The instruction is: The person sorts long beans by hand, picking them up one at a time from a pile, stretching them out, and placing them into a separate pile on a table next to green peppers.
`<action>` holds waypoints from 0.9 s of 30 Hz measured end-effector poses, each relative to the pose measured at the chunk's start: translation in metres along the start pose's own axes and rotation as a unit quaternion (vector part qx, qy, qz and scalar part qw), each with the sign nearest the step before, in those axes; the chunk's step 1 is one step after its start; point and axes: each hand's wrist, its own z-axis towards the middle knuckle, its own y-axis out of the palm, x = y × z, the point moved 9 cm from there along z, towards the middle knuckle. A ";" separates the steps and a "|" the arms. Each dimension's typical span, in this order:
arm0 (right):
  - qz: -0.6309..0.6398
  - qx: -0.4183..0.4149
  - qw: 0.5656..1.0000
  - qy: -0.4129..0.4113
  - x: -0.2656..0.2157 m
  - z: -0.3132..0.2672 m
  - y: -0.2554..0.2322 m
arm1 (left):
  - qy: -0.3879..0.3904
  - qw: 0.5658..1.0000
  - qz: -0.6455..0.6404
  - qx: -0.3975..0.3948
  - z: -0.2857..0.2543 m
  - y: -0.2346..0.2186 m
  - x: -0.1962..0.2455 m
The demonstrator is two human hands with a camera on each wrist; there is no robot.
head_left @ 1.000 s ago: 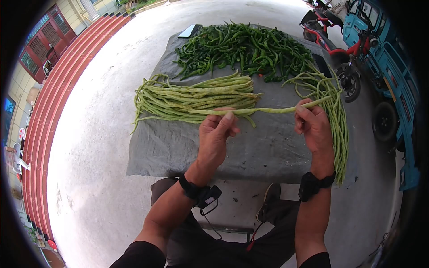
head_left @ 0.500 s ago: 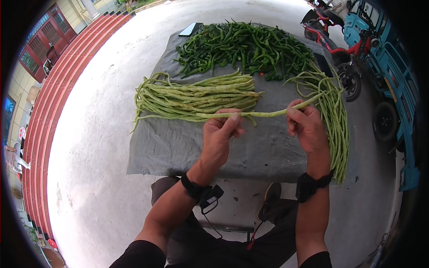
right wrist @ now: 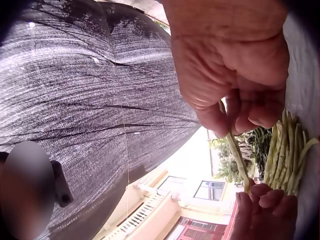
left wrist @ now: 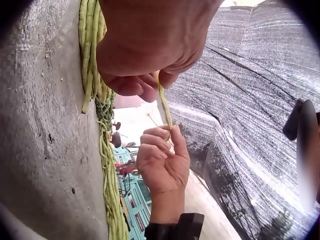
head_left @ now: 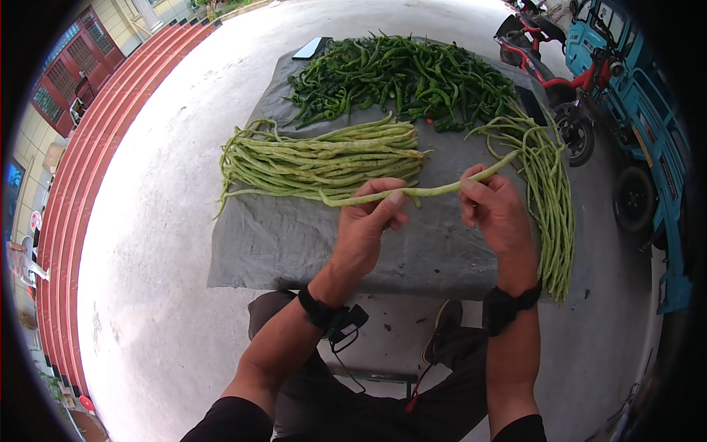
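Note:
One long pale-green bean point(head_left: 438, 190) stretches between both hands, held above the grey sheet. My left hand point(head_left: 368, 225) pinches it near its left end, which sticks out past the fingers. My right hand point(head_left: 502, 217) pinches the bean toward its other end, whose tip points up and right. In the left wrist view the right hand point(left wrist: 162, 162) faces the camera with the bean at its thumb tip. Just behind the left hand lies a thick bundle of long beans point(head_left: 317, 162). A second pile of long beans point(head_left: 554, 214) hangs over the sheet's right edge, beside the right hand.
Green chili peppers point(head_left: 405, 85) are heaped at the back of the grey sheet point(head_left: 294, 239). A phone point(head_left: 312, 48) lies at the back left corner, and a dark flat object point(head_left: 530, 107) at the right. Beyond stand a red bike point(head_left: 541, 66) and a blue vehicle point(head_left: 648, 132).
My right hand has shifted left, and my left hand slightly right, so less bean spans between them. The bean has dipped a little at its left end. The piles have stayed put.

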 end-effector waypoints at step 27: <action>0.005 -0.018 1.000 0.004 0.007 0.001 0.007 | 0.004 1.000 0.010 -0.005 -0.001 0.003 -0.004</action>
